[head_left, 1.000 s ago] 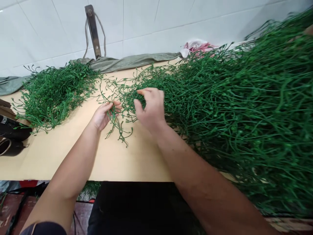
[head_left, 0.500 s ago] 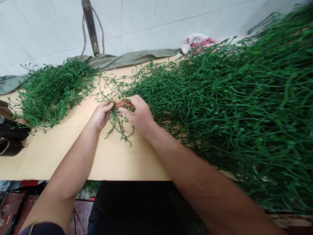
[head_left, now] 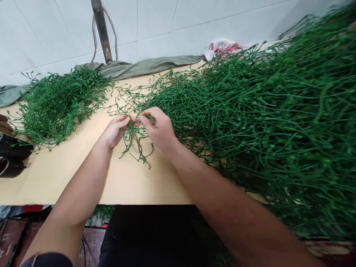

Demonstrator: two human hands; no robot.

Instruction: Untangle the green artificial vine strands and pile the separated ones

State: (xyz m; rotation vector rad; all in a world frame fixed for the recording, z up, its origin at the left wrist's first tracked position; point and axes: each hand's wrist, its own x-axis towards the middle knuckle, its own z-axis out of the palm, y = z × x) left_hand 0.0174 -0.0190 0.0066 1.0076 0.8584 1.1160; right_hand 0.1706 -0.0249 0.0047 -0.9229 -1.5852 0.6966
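Observation:
Between my hands hangs a small bunch of thin green stems (head_left: 129,138) with knobby, branched tips; they look like artificial plant stems. My left hand (head_left: 114,130) is closed round this bunch, thumb on top, and the loose ends droop over the table. Close beside it, my right hand (head_left: 160,129) is closed in a pinch, thumb against forefinger, at the bunch's right side. A stem seems to be between these fingertips, though it is too small to make out fully. Just right of my right hand begins a large heap of the same stems (head_left: 250,111).
A smaller pile of stems (head_left: 63,104) lies at the left on the pale tabletop (head_left: 83,170). Black cylindrical things (head_left: 12,167) stand at the left edge. Green cloth (head_left: 150,66) and a pink-and-white cloth (head_left: 224,48) lie along the tiled wall, near an upright metal bar (head_left: 101,31).
My right thumb and forefinger have drawn together into a tighter pinch. A curled stem seen at those fingers is less visible now. My left hand has stayed round the bunch.

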